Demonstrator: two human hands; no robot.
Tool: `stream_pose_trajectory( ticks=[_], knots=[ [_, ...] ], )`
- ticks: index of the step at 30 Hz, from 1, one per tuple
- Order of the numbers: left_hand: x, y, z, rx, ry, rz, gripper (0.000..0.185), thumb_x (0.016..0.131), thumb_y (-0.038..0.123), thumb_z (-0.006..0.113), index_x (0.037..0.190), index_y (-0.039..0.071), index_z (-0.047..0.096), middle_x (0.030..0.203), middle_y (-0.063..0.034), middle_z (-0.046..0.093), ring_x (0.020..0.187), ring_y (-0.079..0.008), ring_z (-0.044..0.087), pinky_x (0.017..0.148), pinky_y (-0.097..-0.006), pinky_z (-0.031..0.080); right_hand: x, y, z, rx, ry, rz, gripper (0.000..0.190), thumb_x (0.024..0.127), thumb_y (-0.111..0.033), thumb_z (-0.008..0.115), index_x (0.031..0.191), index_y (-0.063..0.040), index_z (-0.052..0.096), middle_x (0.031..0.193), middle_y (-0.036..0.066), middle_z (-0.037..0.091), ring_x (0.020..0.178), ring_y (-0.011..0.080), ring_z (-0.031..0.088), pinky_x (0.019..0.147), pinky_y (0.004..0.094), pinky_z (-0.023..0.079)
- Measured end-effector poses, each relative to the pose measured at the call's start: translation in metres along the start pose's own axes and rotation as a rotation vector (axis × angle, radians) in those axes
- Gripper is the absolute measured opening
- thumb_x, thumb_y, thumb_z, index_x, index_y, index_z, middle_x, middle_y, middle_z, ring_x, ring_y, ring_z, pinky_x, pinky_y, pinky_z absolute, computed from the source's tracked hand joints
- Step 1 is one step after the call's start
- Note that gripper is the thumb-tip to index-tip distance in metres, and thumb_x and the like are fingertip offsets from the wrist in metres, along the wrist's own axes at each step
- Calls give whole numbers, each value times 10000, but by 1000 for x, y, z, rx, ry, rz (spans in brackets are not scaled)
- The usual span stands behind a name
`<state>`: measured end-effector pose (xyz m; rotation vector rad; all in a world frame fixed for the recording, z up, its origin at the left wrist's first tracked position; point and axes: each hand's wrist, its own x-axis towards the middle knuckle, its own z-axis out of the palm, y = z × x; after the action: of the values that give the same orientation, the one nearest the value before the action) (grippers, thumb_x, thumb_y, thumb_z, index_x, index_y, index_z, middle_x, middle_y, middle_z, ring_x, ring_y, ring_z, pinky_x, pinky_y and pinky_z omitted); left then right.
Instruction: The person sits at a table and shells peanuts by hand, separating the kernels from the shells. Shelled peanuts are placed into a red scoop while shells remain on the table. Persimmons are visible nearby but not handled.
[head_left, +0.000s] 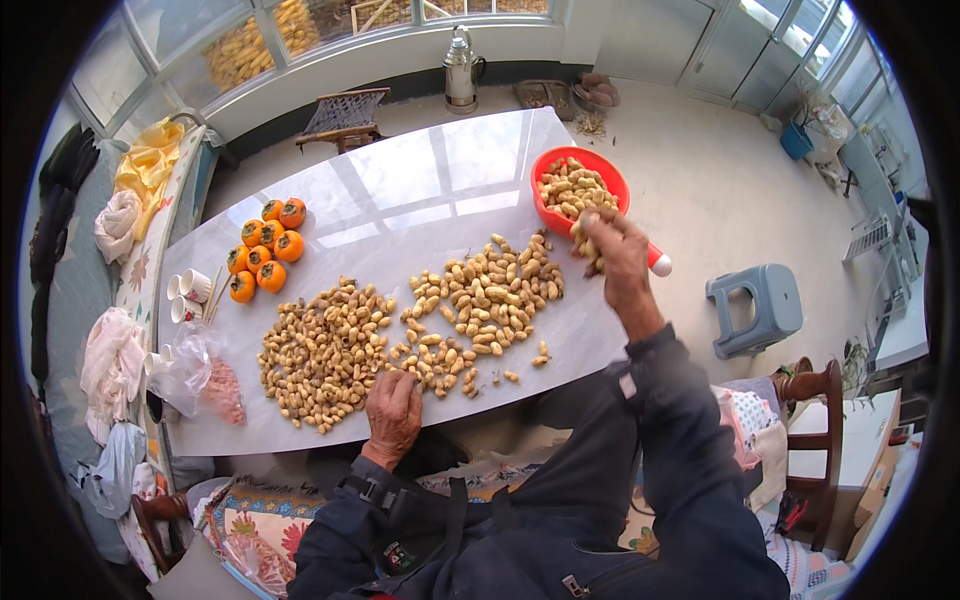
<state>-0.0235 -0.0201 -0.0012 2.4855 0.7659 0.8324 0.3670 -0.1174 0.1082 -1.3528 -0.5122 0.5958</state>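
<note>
A red plastic ladle (624, 186) with a white-tipped handle holds unshelled peanuts (574, 184) at the table's right end. Over its near rim is my right hand (616, 251), closed around a small handful of peanuts (589, 251). My left hand (396, 409) rests at the near edge of the white table (352, 442), fingers curled against the peanuts there; whether it grips one is hidden. To its left spreads a large, darker peanut pile (326, 352). A looser, paler pile (491, 292) lies between my hands and the ladle, with a few strays near the edge.
Several persimmons (259, 236) are grouped at the back left. Paper cups (196, 285), chopsticks (217, 294) and a plastic bag with pink contents (221, 390) stand along the left side. A grey stool (757, 307) is on the floor right; a metal thermos (460, 79) stands behind the table.
</note>
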Motion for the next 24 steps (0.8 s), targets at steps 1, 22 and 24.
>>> stream_pose_trajectory(
  ticks=[1,22,24],
  knots=[
    [1,-3,2,10,6,6,249,865,7,724,1111,0,689,1026,-151,651,956,-369,645,801,-464,533,25,-5,-3,-78,46,-30,346,986,-267,760,1226,-24,709,951,48,756,670,123,724,458,232,515],
    [6,-7,4,-13,33,-14,286,811,-31,703,1094,3,692,979,-141,635,895,-359,630,771,-460,515,138,61,5,-1413,14,-559,488,1009,-425,651,1367,-95,674,1433,134,651,1333,373,584,1128,523,423],
    [7,-5,3,-23,24,-29,253,828,-29,701,1079,-4,685,980,-152,638,899,-374,636,778,-469,512,137,57,2,-1452,50,-557,519,1004,-446,655,1378,-87,666,1441,149,643,1347,382,575,1139,522,415]
  ],
)
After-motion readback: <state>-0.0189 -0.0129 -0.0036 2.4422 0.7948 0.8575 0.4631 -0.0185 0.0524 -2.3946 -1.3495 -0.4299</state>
